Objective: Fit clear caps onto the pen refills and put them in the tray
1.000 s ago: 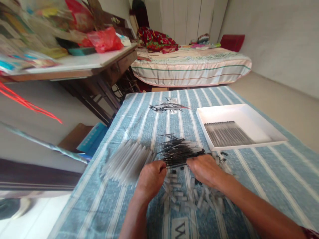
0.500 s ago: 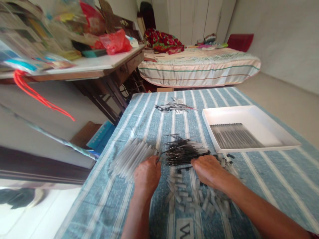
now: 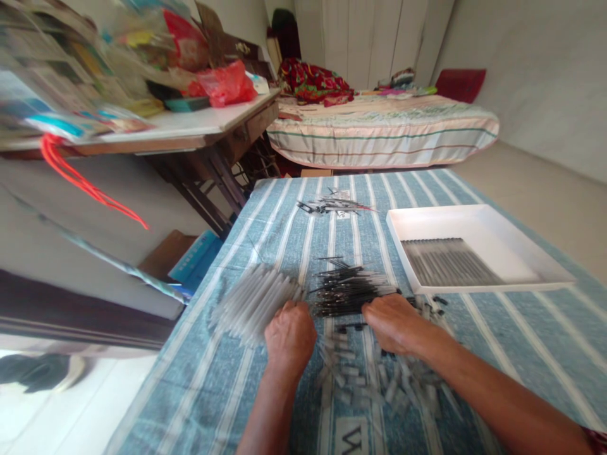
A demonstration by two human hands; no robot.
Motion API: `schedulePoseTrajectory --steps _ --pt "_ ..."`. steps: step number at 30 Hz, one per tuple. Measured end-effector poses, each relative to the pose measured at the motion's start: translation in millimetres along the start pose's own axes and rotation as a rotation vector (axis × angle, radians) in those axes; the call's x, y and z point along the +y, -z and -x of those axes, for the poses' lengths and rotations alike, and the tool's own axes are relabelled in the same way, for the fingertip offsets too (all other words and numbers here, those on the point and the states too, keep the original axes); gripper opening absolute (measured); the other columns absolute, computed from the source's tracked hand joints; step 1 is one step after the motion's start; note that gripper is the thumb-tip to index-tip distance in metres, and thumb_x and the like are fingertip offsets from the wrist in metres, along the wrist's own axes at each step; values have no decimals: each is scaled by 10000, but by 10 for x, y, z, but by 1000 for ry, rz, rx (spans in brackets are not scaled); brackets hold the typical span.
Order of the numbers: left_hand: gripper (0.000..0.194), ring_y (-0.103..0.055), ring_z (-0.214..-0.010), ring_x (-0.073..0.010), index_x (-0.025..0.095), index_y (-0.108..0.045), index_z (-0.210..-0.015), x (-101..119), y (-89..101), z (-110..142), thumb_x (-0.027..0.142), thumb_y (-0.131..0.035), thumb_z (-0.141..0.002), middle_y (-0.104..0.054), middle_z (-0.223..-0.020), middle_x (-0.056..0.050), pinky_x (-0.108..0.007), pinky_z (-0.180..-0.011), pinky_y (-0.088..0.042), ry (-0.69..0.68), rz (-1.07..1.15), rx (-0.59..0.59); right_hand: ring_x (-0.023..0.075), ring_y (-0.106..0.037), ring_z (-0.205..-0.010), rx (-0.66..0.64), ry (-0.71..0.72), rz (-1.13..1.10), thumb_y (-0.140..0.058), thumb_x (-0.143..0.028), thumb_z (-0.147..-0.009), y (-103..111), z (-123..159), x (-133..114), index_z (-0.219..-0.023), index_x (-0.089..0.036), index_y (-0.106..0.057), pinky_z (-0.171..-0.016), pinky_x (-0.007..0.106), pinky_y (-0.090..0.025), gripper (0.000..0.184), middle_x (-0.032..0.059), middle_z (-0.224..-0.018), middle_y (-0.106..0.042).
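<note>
My left hand (image 3: pixel 290 332) is closed with its back toward me, at the right edge of a pile of frosted pen barrels (image 3: pixel 258 300); what its fingers hold is hidden. Fingers curled together, my right hand (image 3: pixel 391 323) rests against the near right side of a heap of black pen refills (image 3: pixel 348 291). I cannot make out what is between those fingers. Around and below it lie many small translucent pen caps (image 3: pixel 393 385) and a few small black pieces (image 3: pixel 351 327).
A white tray (image 3: pixel 521 253) at the right holds a row of assembled-looking pens (image 3: pixel 448 262). Loose thin dark pieces (image 3: pixel 336 205) lie farther back on the striped cloth (image 3: pixel 279 227). A cluttered side table (image 3: pixel 190 136) stands left, a bed (image 3: pixel 384 136) behind.
My left hand has shifted slightly right and turned, so the thin dark thing seen at its fingertips is now hidden. My right hand has barely moved. The view has shifted slightly.
</note>
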State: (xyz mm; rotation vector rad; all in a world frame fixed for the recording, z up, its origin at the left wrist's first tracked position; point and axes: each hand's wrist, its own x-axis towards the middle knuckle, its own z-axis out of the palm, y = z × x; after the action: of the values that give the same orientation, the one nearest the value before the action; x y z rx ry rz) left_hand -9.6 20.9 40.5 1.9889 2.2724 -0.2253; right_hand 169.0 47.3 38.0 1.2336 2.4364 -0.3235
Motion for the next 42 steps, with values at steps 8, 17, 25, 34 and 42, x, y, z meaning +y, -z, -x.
schedulePoseTrajectory --steps 8,17,25,34,42 --pt "188 -608 -835 -230 162 -596 -744 1 -35 14 184 -420 -807 -632 -868 -94 -297 -654 -413 -68 50 70 252 -652 -655 255 -17 30 -437 -126 -778 88 196 35 -907 -114 -571 -542 275 -392 186 119 -676 -669" --pt "121 -578 -625 -149 185 -542 -662 -60 -39 1 219 -489 -766 -601 -668 -7 -234 -570 -377 -181 568 139 246 -663 -667 292 -109 118 -418 -74 -794 246 246 161 -960 -113 -534 -564 270 -388 206 136 -688 -679" --pt "135 -606 -690 -170 167 -605 -815 -136 -64 -33 252 -526 -748 -626 -766 -32 -270 -657 -454 -162 841 272 251 -668 -658 334 -118 172 -421 -48 -767 259 180 186 -977 -111 -531 -545 271 -408 245 125 -680 -679" --pt "108 -592 -654 -147 153 -643 -762 -67 39 20 194 -555 -715 -608 -736 -23 -241 -603 -451 -234 1022 137 263 -670 -657 357 -104 178 -410 -45 -766 338 158 183 -985 -99 -536 -534 280 -412 258 119 -655 -673" --pt "83 -550 -638 -131 159 -644 -727 -38 58 44 175 -568 -697 -572 -702 -6 -235 -597 -430 -297 1079 116 253 -672 -686 324 -94 190 -437 -45 -780 322 165 201 -1029 -80 -523 -552 270 -413 266 135 -682 -679"
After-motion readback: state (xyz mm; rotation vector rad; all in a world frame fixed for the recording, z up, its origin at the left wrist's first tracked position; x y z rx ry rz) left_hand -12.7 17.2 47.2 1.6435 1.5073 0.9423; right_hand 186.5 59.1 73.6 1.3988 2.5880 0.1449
